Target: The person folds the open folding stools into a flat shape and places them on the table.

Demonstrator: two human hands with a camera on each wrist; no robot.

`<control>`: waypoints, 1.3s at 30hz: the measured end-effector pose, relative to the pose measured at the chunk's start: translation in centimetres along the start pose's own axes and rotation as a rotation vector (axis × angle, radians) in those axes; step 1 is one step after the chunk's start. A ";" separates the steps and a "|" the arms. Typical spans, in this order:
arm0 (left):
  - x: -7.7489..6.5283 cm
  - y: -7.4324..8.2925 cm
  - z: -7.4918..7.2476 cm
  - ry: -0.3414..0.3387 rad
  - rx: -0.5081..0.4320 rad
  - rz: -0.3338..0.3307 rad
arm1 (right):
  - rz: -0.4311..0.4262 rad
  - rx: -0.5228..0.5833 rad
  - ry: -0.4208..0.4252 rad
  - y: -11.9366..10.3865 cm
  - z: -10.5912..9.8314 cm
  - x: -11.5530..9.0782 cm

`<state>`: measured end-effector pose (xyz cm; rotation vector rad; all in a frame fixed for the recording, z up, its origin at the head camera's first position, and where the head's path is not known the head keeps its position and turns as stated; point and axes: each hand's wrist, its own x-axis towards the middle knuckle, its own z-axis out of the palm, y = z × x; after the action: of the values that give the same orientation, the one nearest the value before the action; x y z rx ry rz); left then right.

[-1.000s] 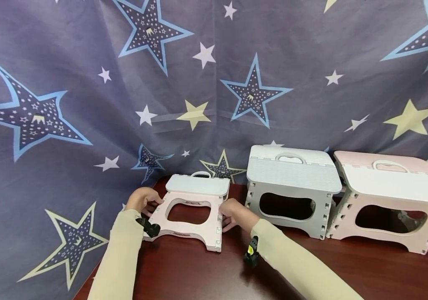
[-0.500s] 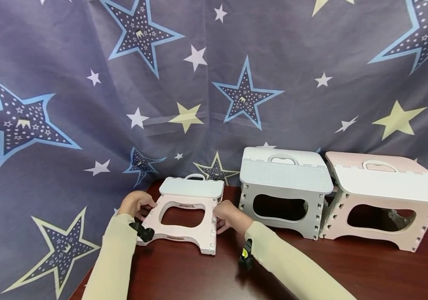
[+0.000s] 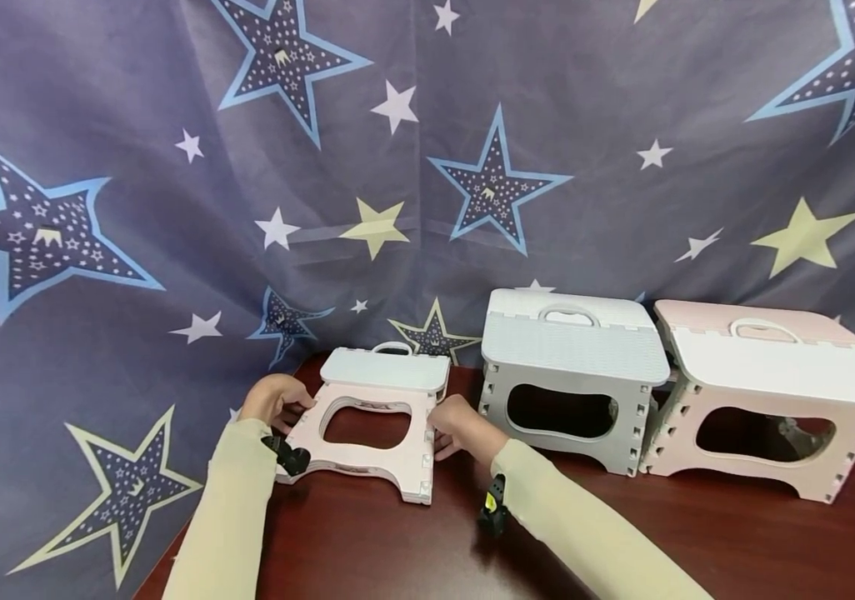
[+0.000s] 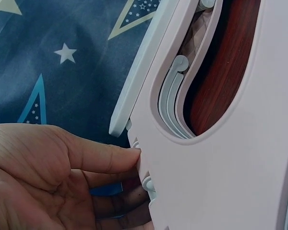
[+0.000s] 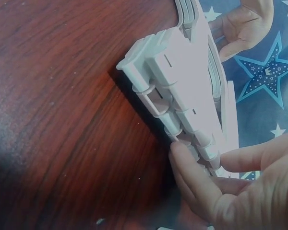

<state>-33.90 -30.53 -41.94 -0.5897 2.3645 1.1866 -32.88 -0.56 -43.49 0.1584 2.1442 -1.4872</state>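
A folding step stool [image 3: 418, 433], pink with a pale blue top flap and a carry handle, lies folded flat on the dark red table at the left. My left hand [image 3: 281, 402] holds its left edge. In the left wrist view, the thumb presses on the pink panel's edge [image 4: 211, 177] while the fingers pass behind it, partly hidden. On the opposite side, my right hand [image 3: 461, 427] pinches the stool's hinged edge. The right wrist view shows thumb and fingers [image 5: 194, 175] on either side of the stacked hinge knuckles [image 5: 170, 103].
Two unfolded step stools stand to the right: a grey one with a pale blue and white top [image 3: 577, 346], and a pink one with a white and pink top [image 3: 780, 354]. A star-patterned curtain [image 3: 337, 192] hangs behind the table [image 3: 390, 550].
The head view has shifted slightly, so everything appears a little farther left than a second ago. Both hands keep their hold, and the folded stool shows no clear movement on the table.
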 end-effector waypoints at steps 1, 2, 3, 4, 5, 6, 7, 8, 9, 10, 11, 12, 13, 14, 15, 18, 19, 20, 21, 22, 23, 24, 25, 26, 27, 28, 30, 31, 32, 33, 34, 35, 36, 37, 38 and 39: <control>0.0 0.0 0.0 -0.001 0.002 -0.001 | 0.000 0.002 -0.003 0.0 0.0 0.0; 0.1 0.1 -0.1 -0.003 0.004 0.000 | -0.003 0.001 -0.003 0.0 -0.1 0.0; 0.1 0.1 -0.1 -0.006 0.007 0.003 | -0.008 0.002 -0.003 0.0 -0.1 0.0; 0.1 0.1 -0.2 -0.008 0.006 0.000 | -0.011 0.003 -0.002 0.0 -0.1 0.0; 0.1 0.2 -0.2 -0.011 0.010 0.002 | -0.012 0.003 0.000 -0.1 -0.2 0.0; 0.1 0.2 -0.2 -0.017 0.012 0.000 | -0.013 0.003 0.001 -0.1 -0.2 0.0; 0.1 0.2 -0.2 -0.025 0.015 -0.002 | -0.012 0.002 0.003 -0.1 -0.2 -0.1; 0.1 0.2 -0.2 -0.029 0.016 -0.004 | -0.013 -0.002 0.007 0.0 -0.1 -0.1; 0.1 0.2 -0.1 -0.033 0.017 -0.008 | -0.015 -0.004 0.009 0.0 -0.1 -0.1; 0.1 0.2 -0.1 -0.032 0.015 -0.011 | -0.019 -0.007 0.014 0.0 -0.1 -0.1; 0.1 0.3 -0.2 -0.031 0.018 -0.011 | -0.023 -0.011 0.019 0.0 0.0 0.0; 0.1 0.3 -0.2 -0.029 0.019 -0.012 | -0.028 -0.015 0.024 0.0 0.0 0.0; 0.1 0.3 -0.2 -0.025 0.020 -0.013 | -0.034 -0.020 0.032 0.0 0.1 0.1; 0.1 0.3 -0.2 -0.018 0.021 -0.011 | -0.039 -0.026 0.038 -0.1 0.1 0.1; 0.1 0.3 -0.2 -0.013 0.020 -0.011 | -0.043 -0.030 0.044 -0.1 0.2 0.1; 0.2 0.3 -0.2 -0.017 0.017 -0.013 | -0.047 -0.052 0.061 0.0 0.2 0.2; 0.2 0.3 -0.2 -0.019 0.012 -0.017 | -0.047 -0.058 0.065 0.0 0.2 0.2; 0.3 0.3 -0.2 -0.021 0.006 -0.019 | -0.049 -0.064 0.069 0.1 0.2 0.2; 0.3 0.2 -0.1 -0.025 0.001 -0.023 | -0.049 -0.067 0.071 0.1 0.2 0.3; 0.4 0.1 -0.1 -0.032 -0.002 -0.025 | -0.050 -0.072 0.072 0.2 0.3 0.3; 0.5 0.1 -0.1 -0.038 -0.006 -0.030 | -0.050 -0.075 0.072 0.2 0.3 0.3; 0.5 0.0 -0.1 -0.043 -0.007 -0.032 | -0.049 -0.075 0.070 0.3 0.3 0.3; 0.6 0.1 0.0 -0.043 -0.010 -0.032 | -0.050 -0.076 0.073 0.3 0.2 0.3; 0.6 0.2 0.0 -0.046 -0.009 -0.028 | -0.054 -0.078 0.077 0.2 0.1 0.3; 0.6 0.3 0.1 -0.047 -0.008 -0.025 | -0.056 -0.080 0.079 0.2 0.0 0.3; 0.6 0.4 0.1 -0.047 -0.006 -0.022 | -0.060 -0.081 0.083 0.2 -0.1 0.3; 0.4 0.5 0.2 -0.040 -0.003 -0.019 | -0.069 -0.086 0.092 0.3 -0.1 0.2; 0.3 0.5 0.2 -0.036 -0.003 -0.018 | -0.075 -0.088 0.097 0.3 -0.1 0.2; 0.2 0.5 0.2 -0.034 0.003 -0.015 | -0.078 -0.094 0.099 0.3 0.0 0.2; 0.2 0.5 0.2 -0.034 0.005 -0.013 | -0.079 -0.101 0.098 0.4 0.2 0.2; 0.1 0.4 0.1 -0.031 0.005 -0.012 | -0.080 -0.112 0.097 0.4 0.4 0.1; 0.1 0.3 0.1 -0.032 0.011 -0.011 | -0.081 -0.126 0.092 0.4 0.5 0.1; 0.2 0.3 0.1 -0.033 0.015 -0.010 | -0.083 -0.139 0.087 0.4 0.6 0.0; 0.2 0.3 0.2 -0.031 0.022 -0.007 | -0.084 -0.153 0.083 0.4 0.8 0.0; 0.3 0.4 0.3 -0.036 0.030 -0.005 | -0.086 -0.167 0.083 0.4 0.8 -0.1; 0.3 0.6 0.4 -0.042 0.034 -0.005 | -0.087 -0.177 0.086 0.4 0.8 -0.1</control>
<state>-34.40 -29.97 -41.95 -0.5530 2.3421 1.1431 -32.34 -1.10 -43.96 0.0678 2.3659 -1.3512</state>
